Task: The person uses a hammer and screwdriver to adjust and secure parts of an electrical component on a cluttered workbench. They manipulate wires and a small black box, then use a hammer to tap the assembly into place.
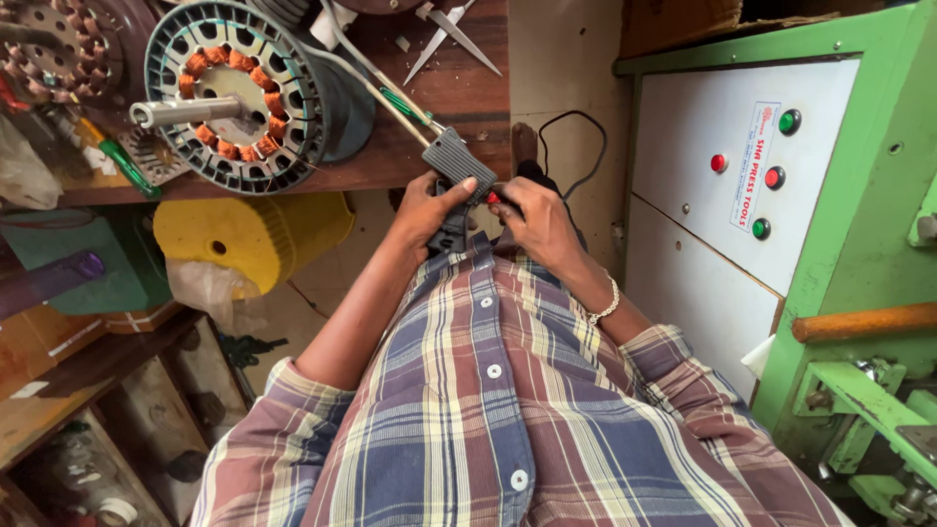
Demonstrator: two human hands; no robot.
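A view from the head looks down over a plaid shirt [508, 420] that fills the lower centre of the frame and hides the person's lap and whatever lies below the hands. At right stands a green machine cabinet [869, 234] with a white panel and round red and green buttons, cut off by the right edge. Across the top runs a dark wooden counter [459, 88], partly out of frame. On it, upper left, sits a round motor stator [239, 93] with copper windings and a metal shaft. Below it, at left, is a yellow cylinder-shaped object [244, 239], hard to identify. Scissors [449, 34] lie at the top centre. At centre, just under the counter edge, the left hand [429, 210] is closed around a grey ribbed tool handle [457, 161], thumb on top. The right hand [540, 226] is curled, its fingertips pinching a small red part [493, 197] beside the handle; what that part is cannot be made out.
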